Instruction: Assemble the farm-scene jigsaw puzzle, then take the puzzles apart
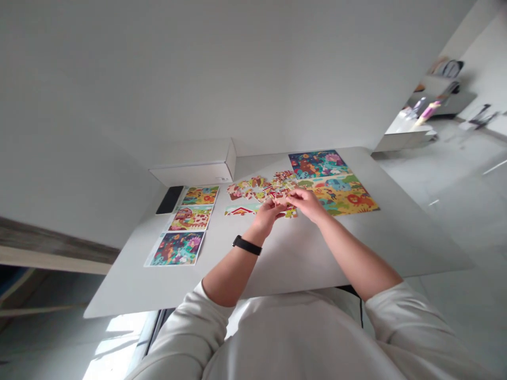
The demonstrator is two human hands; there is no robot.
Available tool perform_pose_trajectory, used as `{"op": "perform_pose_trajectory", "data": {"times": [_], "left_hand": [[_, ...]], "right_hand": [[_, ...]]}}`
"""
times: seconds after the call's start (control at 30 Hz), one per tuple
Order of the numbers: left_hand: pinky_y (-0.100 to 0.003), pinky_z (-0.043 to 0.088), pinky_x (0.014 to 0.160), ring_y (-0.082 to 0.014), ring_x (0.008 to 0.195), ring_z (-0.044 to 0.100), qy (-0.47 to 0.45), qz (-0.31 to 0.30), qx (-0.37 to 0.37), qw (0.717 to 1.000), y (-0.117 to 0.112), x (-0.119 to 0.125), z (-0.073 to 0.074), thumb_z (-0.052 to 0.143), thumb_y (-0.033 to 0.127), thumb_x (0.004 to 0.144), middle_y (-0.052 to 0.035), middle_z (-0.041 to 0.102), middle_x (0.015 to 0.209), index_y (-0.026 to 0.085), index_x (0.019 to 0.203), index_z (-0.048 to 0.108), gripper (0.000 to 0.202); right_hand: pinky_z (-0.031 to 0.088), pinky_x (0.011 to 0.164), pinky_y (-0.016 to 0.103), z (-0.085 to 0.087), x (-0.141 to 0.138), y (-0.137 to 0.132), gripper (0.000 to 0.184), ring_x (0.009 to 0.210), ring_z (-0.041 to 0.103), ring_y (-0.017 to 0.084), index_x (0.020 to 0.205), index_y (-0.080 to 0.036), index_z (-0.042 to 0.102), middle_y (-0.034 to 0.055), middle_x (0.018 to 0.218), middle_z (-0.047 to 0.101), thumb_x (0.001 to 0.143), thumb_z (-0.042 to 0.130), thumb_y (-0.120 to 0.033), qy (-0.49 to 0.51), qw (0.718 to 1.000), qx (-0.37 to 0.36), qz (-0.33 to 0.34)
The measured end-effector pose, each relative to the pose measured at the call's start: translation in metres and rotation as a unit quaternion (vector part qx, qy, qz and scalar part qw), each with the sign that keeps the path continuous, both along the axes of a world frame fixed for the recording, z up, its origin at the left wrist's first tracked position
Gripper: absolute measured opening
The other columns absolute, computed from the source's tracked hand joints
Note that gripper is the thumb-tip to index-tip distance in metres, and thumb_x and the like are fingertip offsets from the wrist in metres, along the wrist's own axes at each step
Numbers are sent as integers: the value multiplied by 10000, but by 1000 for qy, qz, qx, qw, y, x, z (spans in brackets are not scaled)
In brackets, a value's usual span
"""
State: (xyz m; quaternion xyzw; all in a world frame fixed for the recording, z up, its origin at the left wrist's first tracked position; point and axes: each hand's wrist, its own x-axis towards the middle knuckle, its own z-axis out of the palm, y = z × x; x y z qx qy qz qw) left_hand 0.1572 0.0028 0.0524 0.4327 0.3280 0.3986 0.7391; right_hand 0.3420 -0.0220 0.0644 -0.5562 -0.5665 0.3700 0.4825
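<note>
Both hands meet over the pile of loose jigsaw pieces (257, 183) near the back of the table. My left hand (268, 215), with a black band on its wrist, is closed on a small reddish jigsaw piece (280, 199). From the other side my right hand (307, 203) pinches at the same spot, its fingertips on or just beside that piece; fine detail is too small to make out. Partly behind my left hand lies a joined puzzle strip (242, 209) with a red roof on it. More pieces show under and beyond the fingers.
Two finished-looking puzzles, a dark one (319, 163) and a yellow animal one (344, 196), lie at right. Three picture sheets, including a farm picture (190, 218), line the left, beside a black phone-like slab (170, 200). A white box (194, 162) stands against the wall.
</note>
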Motion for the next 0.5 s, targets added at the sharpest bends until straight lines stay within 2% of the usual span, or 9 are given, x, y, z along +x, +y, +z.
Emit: {"op": "perform_pose_trajectory", "data": {"times": [0.1, 0.2, 0.37, 0.5], "left_hand": [[-269, 544, 769, -161, 889, 713, 62, -28, 62, 996, 2, -7, -6, 932, 549, 719, -34, 749, 930, 187, 901, 652, 493], [-256, 542, 701, -165, 857, 718, 120, -37, 100, 987, 6, -11, -14, 887, 599, 771, -44, 749, 902, 188, 924, 668, 489], [-235, 534, 617, -182, 822, 739, 141, -29, 122, 982, 3, -12, -27, 895, 599, 746, -48, 750, 856, 188, 886, 650, 499], [-229, 539, 583, -158, 749, 705, 159, -35, 140, 977, 3, -18, -29, 857, 546, 802, -51, 745, 833, 179, 880, 672, 419]], "right_hand": [[561, 726, 316, -11, 9, -9, 408, 778, 696, 211, 971, -224, 765, 20, 833, 757, 826, 780, -605, 12, 999, -33, -9], [535, 697, 312, -22, 13, -17, 436, 749, 674, 205, 955, -223, 758, 19, 817, 743, 804, 789, -631, 10, 999, -34, -4], [525, 718, 321, -37, 12, -25, 423, 745, 667, 201, 959, -217, 740, 25, 821, 747, 809, 777, -611, -12, 1000, -27, 3], [518, 720, 309, -41, 19, -26, 398, 764, 672, 191, 1004, -225, 717, 20, 833, 743, 804, 796, -559, -6, 1000, -3, -1]]}}
